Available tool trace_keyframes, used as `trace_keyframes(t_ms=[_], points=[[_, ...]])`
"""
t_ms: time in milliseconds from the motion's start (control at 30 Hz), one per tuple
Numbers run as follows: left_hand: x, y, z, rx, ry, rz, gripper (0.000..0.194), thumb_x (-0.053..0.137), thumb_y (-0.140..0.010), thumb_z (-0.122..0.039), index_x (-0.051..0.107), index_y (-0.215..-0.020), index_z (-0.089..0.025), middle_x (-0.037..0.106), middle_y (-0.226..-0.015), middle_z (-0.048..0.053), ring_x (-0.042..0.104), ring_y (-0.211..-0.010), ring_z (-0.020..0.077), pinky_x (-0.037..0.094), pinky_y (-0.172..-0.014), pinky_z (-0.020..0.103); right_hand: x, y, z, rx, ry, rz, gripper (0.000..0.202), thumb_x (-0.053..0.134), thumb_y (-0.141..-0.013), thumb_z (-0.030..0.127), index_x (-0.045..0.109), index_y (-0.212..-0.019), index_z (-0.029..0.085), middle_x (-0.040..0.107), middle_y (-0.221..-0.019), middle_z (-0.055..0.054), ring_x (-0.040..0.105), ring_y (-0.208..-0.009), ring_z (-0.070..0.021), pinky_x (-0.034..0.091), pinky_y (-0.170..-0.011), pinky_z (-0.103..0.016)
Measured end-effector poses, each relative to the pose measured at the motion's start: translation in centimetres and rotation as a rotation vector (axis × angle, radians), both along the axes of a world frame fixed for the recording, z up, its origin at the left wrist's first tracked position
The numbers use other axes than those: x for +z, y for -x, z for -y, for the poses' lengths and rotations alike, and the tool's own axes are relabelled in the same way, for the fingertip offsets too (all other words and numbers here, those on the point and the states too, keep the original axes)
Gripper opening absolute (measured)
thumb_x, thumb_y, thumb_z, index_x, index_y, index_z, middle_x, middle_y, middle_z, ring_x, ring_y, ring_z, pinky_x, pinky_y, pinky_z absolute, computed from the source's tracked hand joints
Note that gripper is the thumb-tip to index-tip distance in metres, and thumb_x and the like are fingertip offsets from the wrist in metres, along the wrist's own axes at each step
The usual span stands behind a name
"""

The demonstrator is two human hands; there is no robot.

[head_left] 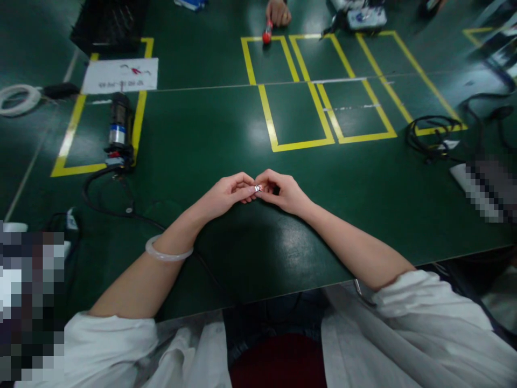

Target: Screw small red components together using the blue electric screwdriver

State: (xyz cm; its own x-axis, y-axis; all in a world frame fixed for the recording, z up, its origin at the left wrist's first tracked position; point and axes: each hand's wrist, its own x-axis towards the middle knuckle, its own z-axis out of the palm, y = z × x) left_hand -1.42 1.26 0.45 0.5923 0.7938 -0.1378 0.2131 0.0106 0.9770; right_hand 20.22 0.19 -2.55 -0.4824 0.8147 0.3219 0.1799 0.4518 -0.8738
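My left hand [230,195] and my right hand [283,192] meet over the middle of the green table [194,134]. Between their fingertips they pinch a small shiny metal piece [258,188], too small to tell its kind. Thumb and fingers are closed on it from both sides. A pale bangle [167,251] circles my left wrist. Curled fingers hide part of the piece.
At the left stands a dark cylindrical device [120,121] with a cable, near a white printed sheet [121,75] and a black bin [111,24]. Yellow tape [302,145] marks rectangles. Across the table, another person's hand [278,12] holds a red object [267,35]. Coiled black cable [430,137] lies right.
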Motion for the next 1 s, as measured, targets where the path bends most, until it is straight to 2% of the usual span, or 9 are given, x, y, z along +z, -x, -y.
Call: trace_keyframes(t_ms=[167, 300, 500, 733, 1000], points=[[0.06, -0.19, -0.04, 0.001, -0.008, -0.025, 0.039, 0.074, -0.087, -0.049, 0.064, -0.099, -0.013, 0.067, -0.085, 0.005, 0.062, -0.076, 0.0153, 0.052, -0.072, 0.028, -0.04, 0.03, -0.07, -0.011, 0.012, -0.007, 0.014, 0.066, -0.092, 0.028, 0.063, -0.103, 0.019, 0.063, -0.081, 0.002, 0.055, -0.068, -0.0104, 0.045, -0.064, -0.023], [-0.09, -0.17, -0.16, 0.023, 0.006, -0.001, 0.038, 0.076, -0.086, -0.046, 0.063, -0.1, -0.013, 0.066, -0.083, 0.004, 0.062, -0.075, 0.0147, 0.052, -0.073, 0.028, -0.01, 0.13, -0.1, -0.016, 0.071, -0.043, 0.023, 0.07, -0.089, 0.029, 0.06, -0.108, 0.02, 0.064, -0.082, 0.002, 0.056, -0.067, -0.0098, 0.045, -0.062, -0.022], [-0.01, -0.22, 0.05, 0.037, -0.012, -0.003, 0.037, 0.075, -0.086, -0.044, 0.063, -0.101, -0.013, 0.07, -0.085, 0.006, 0.066, -0.078, 0.0167, 0.053, -0.072, 0.028, -0.17, 0.23, -0.26, 0.002, 0.233, -0.17, 0.025, 0.065, -0.096, 0.043, 0.059, -0.103, 0.019, 0.067, -0.082, 0.001, 0.063, -0.07, -0.0106, 0.049, -0.066, -0.024], [-0.54, -0.03, -0.19, 0.065, 0.001, 0.025, 0.043, 0.068, -0.091, -0.054, 0.065, -0.101, -0.013, 0.071, -0.085, 0.007, 0.067, -0.077, 0.0172, 0.054, -0.072, 0.029, -0.53, 0.37, -0.68, 0.006, 0.336, -0.252, 0.036, 0.072, -0.09, 0.052, 0.059, -0.098, 0.019, 0.068, -0.081, 0.001, 0.065, -0.07, -0.0112, 0.053, -0.068, -0.025], [-0.75, 0.1, -0.22, 0.081, 0.058, 0.043, 0.043, 0.068, -0.092, -0.055, 0.064, -0.101, -0.013, 0.072, -0.086, 0.007, 0.069, -0.078, 0.0167, 0.055, -0.072, 0.027, -0.3, 0.34, -0.53, 0.021, 0.299, -0.244, 0.027, 0.07, -0.093, 0.043, 0.06, -0.1, 0.019, 0.066, -0.081, 0.002, 0.061, -0.068, -0.0101, 0.049, -0.065, -0.024]])
